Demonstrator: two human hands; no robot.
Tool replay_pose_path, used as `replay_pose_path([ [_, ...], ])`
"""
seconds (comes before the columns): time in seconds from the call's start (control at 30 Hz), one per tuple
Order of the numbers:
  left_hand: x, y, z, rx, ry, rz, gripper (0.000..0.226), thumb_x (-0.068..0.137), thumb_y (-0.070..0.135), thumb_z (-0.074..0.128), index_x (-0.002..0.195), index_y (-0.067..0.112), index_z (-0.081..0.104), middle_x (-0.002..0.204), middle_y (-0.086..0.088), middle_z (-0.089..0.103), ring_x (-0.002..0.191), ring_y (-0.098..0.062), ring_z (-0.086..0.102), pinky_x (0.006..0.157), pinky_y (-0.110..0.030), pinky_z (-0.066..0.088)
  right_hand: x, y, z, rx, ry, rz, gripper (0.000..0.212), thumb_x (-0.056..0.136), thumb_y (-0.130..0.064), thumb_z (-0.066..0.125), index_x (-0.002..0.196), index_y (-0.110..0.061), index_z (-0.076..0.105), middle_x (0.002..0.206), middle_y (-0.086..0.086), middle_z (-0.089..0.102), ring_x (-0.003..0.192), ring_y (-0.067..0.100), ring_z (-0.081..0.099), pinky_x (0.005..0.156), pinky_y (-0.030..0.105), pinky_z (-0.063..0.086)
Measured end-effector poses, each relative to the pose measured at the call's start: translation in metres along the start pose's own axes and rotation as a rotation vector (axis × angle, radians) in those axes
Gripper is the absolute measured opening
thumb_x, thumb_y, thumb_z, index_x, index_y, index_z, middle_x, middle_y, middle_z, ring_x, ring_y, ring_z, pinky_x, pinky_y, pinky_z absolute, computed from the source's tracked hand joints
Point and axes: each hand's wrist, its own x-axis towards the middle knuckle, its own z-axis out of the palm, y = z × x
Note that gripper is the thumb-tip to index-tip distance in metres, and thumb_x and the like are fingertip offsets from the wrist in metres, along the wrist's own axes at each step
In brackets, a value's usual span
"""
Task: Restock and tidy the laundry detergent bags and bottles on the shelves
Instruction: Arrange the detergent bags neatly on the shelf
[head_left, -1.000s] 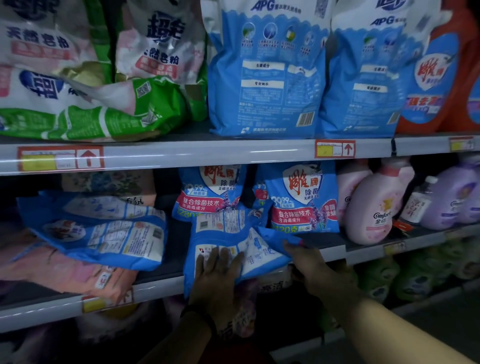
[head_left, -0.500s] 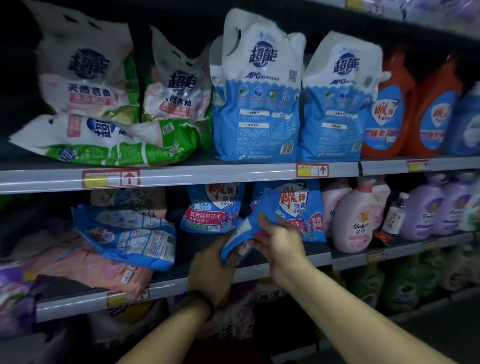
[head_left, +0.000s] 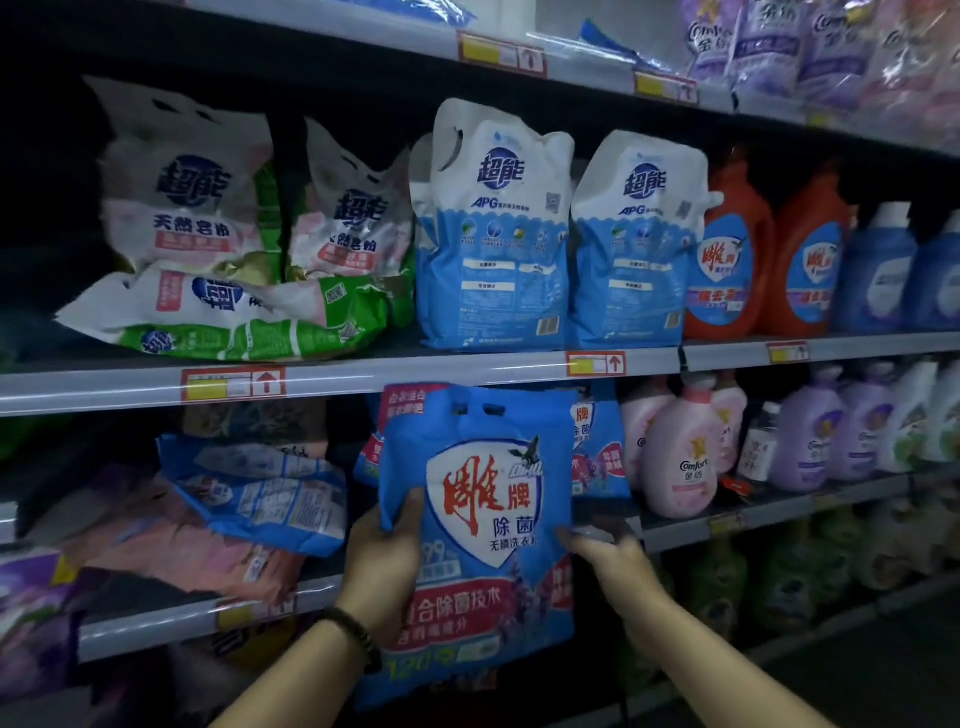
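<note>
A left hand (head_left: 387, 566), with a dark bracelet at the wrist, is seen gripping the left edge of a blue detergent bag (head_left: 483, 519), the thumb pressed on its front. A right hand (head_left: 605, 553) is placed at the bag's right edge; it is blurred, so whether it grasps the bag cannot be told.

The bag is held upright in the air, in front of the lower shelf (head_left: 156, 631), with its top overlapping the price strip (head_left: 130, 387) of the shelf above. Matching blue bags (head_left: 597, 452) are stood just behind it. To the left, another blue bag (head_left: 260, 499) is lying tilted across pink bags (head_left: 197, 561). To the right, pink bottles (head_left: 680, 457) are lined up close by.

The bag looks soft and floppy. If it is set down without support, it may slump forward and slide off the shelf front. If it is pushed in carelessly, the bags behind or the nearest pink bottle may be knocked over.
</note>
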Motion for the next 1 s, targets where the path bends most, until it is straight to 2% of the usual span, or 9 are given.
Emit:
replay_pose_path([
  [0.1, 0.001, 0.004, -0.007, -0.128, -0.045, -0.097, 0.027, 0.101, 0.04, 0.065, 0.112, 0.016, 0.071, 0.091, -0.01, 0.083, 0.079, -0.036, 0.08, 0.074, -0.052, 0.065, -0.003, 0.017, -0.016, 0.067, -0.229, 0.115, 0.076, 0.061, -0.04, 0.097, 0.126, -0.011, 0.069, 0.112, 0.014, 0.08, 0.1, 0.034, 0.079, 0.098, 0.05, 0.059],
  [0.23, 0.017, 0.008, -0.012, -0.149, -0.036, -0.212, 0.035, 0.1, 0.044, 0.066, 0.115, 0.013, 0.068, 0.093, -0.016, 0.082, 0.08, -0.04, 0.08, 0.073, -0.056, 0.065, -0.006, 0.013, -0.013, 0.01, -0.268, 0.088, 0.052, 0.076, -0.032, 0.091, 0.119, -0.012, 0.072, 0.107, 0.013, 0.082, 0.094, 0.032, 0.08, 0.096, 0.051, 0.06],
  [0.37, 0.029, 0.007, -0.026, -0.065, -0.109, -0.242, 0.043, 0.097, 0.048, 0.067, 0.123, 0.015, 0.069, 0.107, -0.018, 0.081, 0.096, -0.043, 0.078, 0.089, -0.065, 0.06, 0.007, 0.018, -0.001, 0.023, -0.159, 0.113, 0.033, 0.087, -0.031, 0.082, 0.114, -0.013, 0.075, 0.102, 0.014, 0.082, 0.093, 0.036, 0.079, 0.096, 0.057, 0.06],
  [0.47, 0.022, -0.011, -0.041, 0.093, -0.249, -0.249, 0.052, 0.085, 0.044, 0.082, 0.128, 0.019, 0.069, 0.112, -0.009, 0.081, 0.101, -0.032, 0.079, 0.088, -0.049, 0.063, 0.017, 0.03, 0.002, 0.099, -0.107, 0.123, 0.026, 0.092, -0.02, 0.075, 0.115, -0.01, 0.074, 0.098, 0.014, 0.083, 0.08, 0.028, 0.08, 0.076, 0.042, 0.062],
  [0.57, 0.014, -0.039, -0.047, 0.174, -0.408, -0.279, 0.05, 0.081, 0.014, 0.086, 0.127, 0.019, 0.069, 0.109, -0.002, 0.082, 0.09, -0.019, 0.081, 0.063, -0.026, 0.061, 0.026, 0.04, 0.007, 0.151, -0.106, 0.146, 0.024, 0.094, -0.016, 0.07, 0.115, -0.005, 0.074, 0.1, 0.019, 0.081, 0.076, 0.031, 0.08, 0.066, 0.037, 0.061],
  [0.63, 0.019, -0.055, -0.048, 0.171, -0.394, -0.26, 0.051, 0.078, -0.002, 0.086, 0.12, 0.02, 0.069, 0.107, -0.002, 0.083, 0.083, -0.015, 0.081, 0.057, -0.024, 0.06, 0.033, 0.045, 0.011, 0.18, -0.122, 0.179, 0.022, 0.098, -0.016, 0.067, 0.114, -0.002, 0.074, 0.105, 0.024, 0.079, 0.08, 0.036, 0.079, 0.061, 0.036, 0.063],
  [0.8, 0.057, -0.079, -0.05, 0.116, -0.334, -0.166, 0.08, 0.054, 0.016, 0.101, 0.127, 0.017, 0.068, 0.122, -0.011, 0.078, 0.11, -0.031, 0.076, 0.098, -0.051, 0.06, 0.061, 0.056, 0.02, 0.17, -0.201, 0.196, 0.035, 0.1, -0.029, 0.066, 0.12, -0.001, 0.075, 0.114, 0.024, 0.078, 0.102, 0.044, 0.076, 0.09, 0.051, 0.062],
  [0.9, 0.088, -0.086, -0.047, 0.111, -0.218, -0.113, 0.103, 0.032, 0.032, 0.105, 0.126, 0.016, 0.067, 0.118, -0.009, 0.08, 0.108, -0.031, 0.076, 0.094, -0.049, 0.061, 0.084, 0.053, 0.029, 0.12, -0.241, 0.164, 0.033, 0.096, -0.018, 0.071, 0.122, 0.001, 0.073, 0.113, 0.026, 0.078, 0.103, 0.047, 0.075, 0.086, 0.049, 0.064],
  [1.0, 0.124, -0.083, -0.045, 0.163, -0.116, -0.054, 0.081, 0.043, 0.024, 0.096, 0.119, 0.019, 0.069, 0.109, -0.005, 0.082, 0.1, -0.026, 0.078, 0.08, -0.037, 0.064, 0.11, 0.044, 0.042, 0.075, -0.317, 0.128, 0.049, 0.075, -0.01, 0.077, 0.123, -0.001, 0.073, 0.114, 0.025, 0.078, 0.099, 0.044, 0.077, 0.082, 0.048, 0.065],
])
